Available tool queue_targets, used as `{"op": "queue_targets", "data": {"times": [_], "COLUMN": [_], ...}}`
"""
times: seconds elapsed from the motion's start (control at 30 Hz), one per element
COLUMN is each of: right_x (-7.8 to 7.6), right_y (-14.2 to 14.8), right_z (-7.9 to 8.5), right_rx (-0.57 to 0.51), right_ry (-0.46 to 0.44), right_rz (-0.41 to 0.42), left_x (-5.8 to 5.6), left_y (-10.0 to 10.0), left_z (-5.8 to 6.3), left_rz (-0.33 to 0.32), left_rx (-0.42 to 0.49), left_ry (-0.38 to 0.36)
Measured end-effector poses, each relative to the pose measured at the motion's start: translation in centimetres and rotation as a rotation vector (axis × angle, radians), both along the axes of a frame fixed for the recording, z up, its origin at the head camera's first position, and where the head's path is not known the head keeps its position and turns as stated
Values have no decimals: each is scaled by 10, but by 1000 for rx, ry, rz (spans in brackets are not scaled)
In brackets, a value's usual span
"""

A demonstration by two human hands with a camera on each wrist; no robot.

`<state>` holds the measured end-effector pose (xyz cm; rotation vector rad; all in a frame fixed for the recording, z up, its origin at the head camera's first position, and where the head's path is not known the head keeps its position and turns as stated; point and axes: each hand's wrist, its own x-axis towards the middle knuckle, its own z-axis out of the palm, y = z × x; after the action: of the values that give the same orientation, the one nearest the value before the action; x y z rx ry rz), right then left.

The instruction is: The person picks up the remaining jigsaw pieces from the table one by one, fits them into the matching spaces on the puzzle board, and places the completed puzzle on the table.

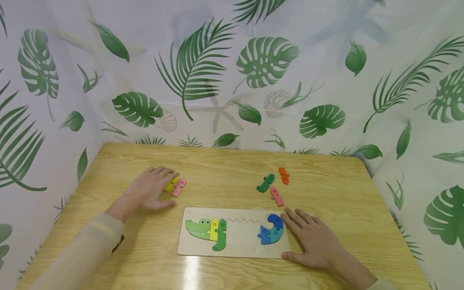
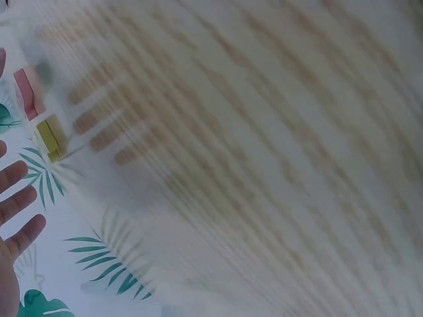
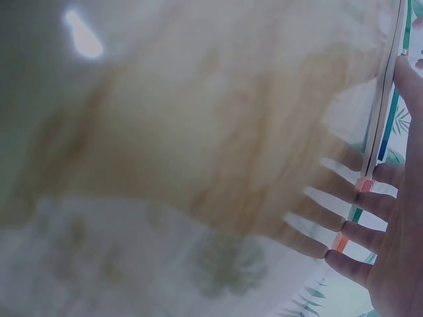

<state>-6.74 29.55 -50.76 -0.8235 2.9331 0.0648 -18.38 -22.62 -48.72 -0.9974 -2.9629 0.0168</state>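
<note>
A wooden crocodile puzzle board [image 1: 241, 237] lies on the table. Set in it are a green head [image 1: 197, 228], a yellow piece and a green leg piece [image 1: 219, 237] at left, and blue tail pieces [image 1: 272, 231] at right. My left hand [image 1: 154, 189], fingers spread, reaches over a loose yellow puzzle piece [image 1: 171, 184], partly hidden; a pink piece [image 1: 179, 187] lies beside it. The left wrist view shows the fingers [image 2: 20, 203] apart from both pieces. My right hand [image 1: 315, 241] rests at the board's right edge, fingers straight, thumb by the near corner.
Behind the board, toward the right, lie a dark green piece [image 1: 266, 183], another pink piece [image 1: 277, 196] and an orange piece [image 1: 284, 176]. A leaf-print cloth [image 1: 217, 80] hangs around the back and sides of the wooden table [image 1: 217, 169].
</note>
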Motion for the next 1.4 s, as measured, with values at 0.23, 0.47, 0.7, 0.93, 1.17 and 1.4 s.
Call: {"op": "queue_targets", "data": {"times": [0.23,0.47,0.7,0.93,1.17,1.4], "right_x": [0,0,1,1,1,1], "right_y": [2,4,4,3,3,2], "right_z": [-3,-6,-5,-5,-5,-4], "right_rx": [-11,-38,-37,-23,-24,-22], "right_ry": [4,13,4,5,7,5], "right_rz": [2,13,8,5,2,-1], "left_x": [-5,-7,-8,-10,-12,-16], "left_y": [-5,-7,-5,-5,-6,-9], "left_z": [-6,-10,-10,-11,-13,-17], "left_rz": [22,26,27,54,59,51], "left_rx": [-11,-5,0,1,17,23], "left_ry": [-12,-7,-15,-25,-41,-41]}}
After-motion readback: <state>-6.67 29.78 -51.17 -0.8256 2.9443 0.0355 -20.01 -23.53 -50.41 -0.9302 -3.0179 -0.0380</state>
